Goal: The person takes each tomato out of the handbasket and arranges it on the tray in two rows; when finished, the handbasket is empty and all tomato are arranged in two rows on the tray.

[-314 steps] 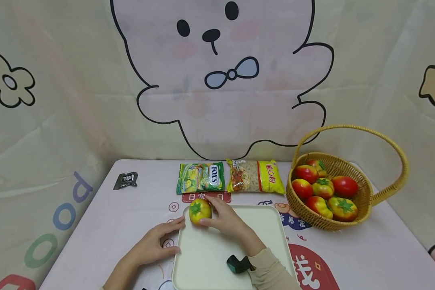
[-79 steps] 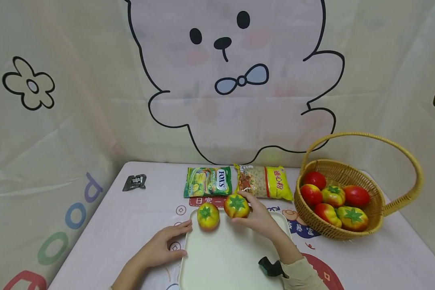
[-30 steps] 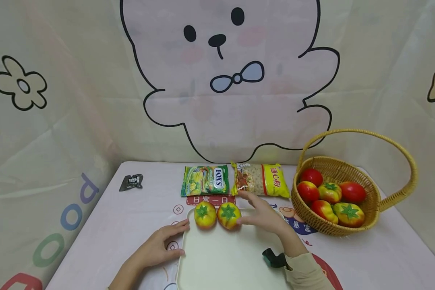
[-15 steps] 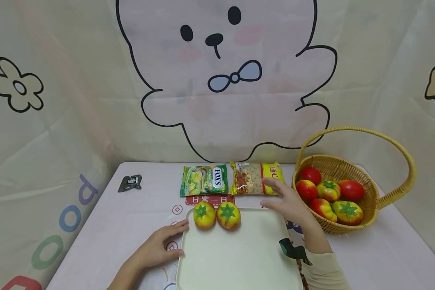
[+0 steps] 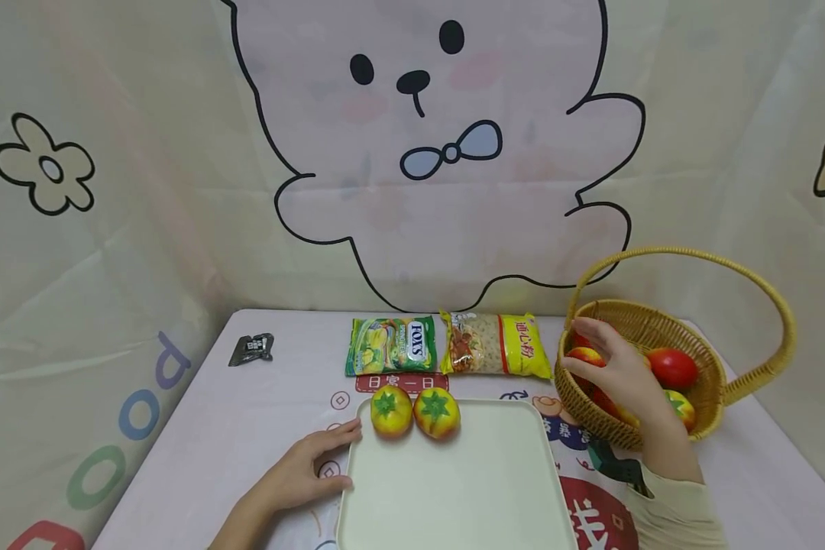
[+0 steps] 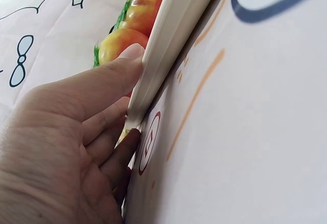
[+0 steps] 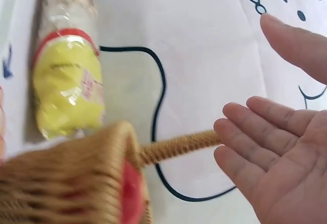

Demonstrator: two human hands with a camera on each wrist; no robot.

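Far left on the pale, printed surface (image 5: 247,412): small black wrapped packet (image 5: 251,349), well apart, little risk. Next, left hand (image 5: 299,470), fingers loosely extended, thumb and fingertips touching the left edge of the off-white, rounded rectangular tray (image 5: 447,489), not clenched. A sideways shove there would likely slide the tray and set rolling the two round yellow-and-red tomato-like fruits with green leafy tops, left fruit (image 5: 390,412) and right fruit (image 5: 437,414), side by side at its far left corner, touching or nearly so. A low rim probably wouldn't stop a hard knock. Behind, a green FOX'S sweets bag (image 5: 388,347) and a clear-and-yellow pasta bag (image 5: 477,345) lie near the tray; a carelessly swung arm could shift them. Right, the right hand (image 5: 626,374), released, fingers spread, nothing held, is over the near-left part of the round tan wicker basket (image 5: 577,397), above more fruit, including a glossy red fruit (image 5: 672,370). Contact inside is hidden. Smooth skins could slip from a shallow pinch; crowded neighbours could get dragged out; catching the tall arched handle (image 5: 787,336) or pressing the rim might tip the basket.
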